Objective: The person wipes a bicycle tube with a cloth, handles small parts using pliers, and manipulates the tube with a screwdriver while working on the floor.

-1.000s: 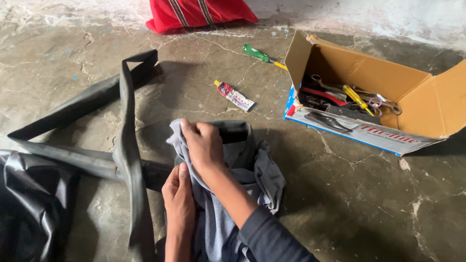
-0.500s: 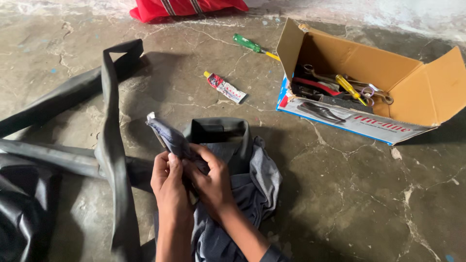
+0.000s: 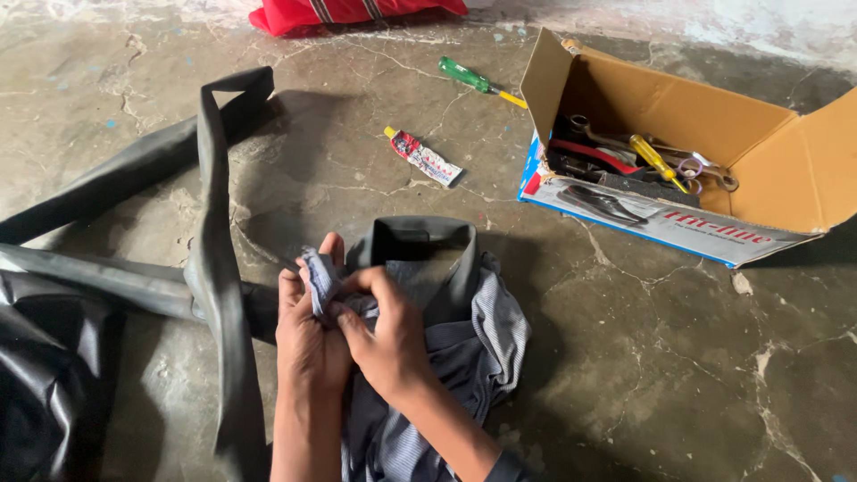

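Both hands work a grey striped cloth (image 3: 464, 357) that lies bunched on the cracked concrete floor (image 3: 643, 357), partly draped over a looped end of a black rubber inner tube (image 3: 214, 250). The left hand (image 3: 308, 344) is closed around a gathered corner of the cloth, pinching it up so the fold stands roughly upright, its tip pointing away from the person. The right hand (image 3: 388, 339) curls over the same bunch from the other side, fingers narrow and gripping the fabric, apparently to wad it into a tight pad. The rest of the cloth trails toward the person, its long axis running from the tube's loop back to the forearms. Well apart, toward the far side, lie a small squeezed tube of adhesive (image 3: 424, 158) and a green-handled screwdriver (image 3: 471, 77), near an open cardboard box (image 3: 714, 116) that holds hand tools. A red bag (image 3: 348, 12) sits at the top edge.
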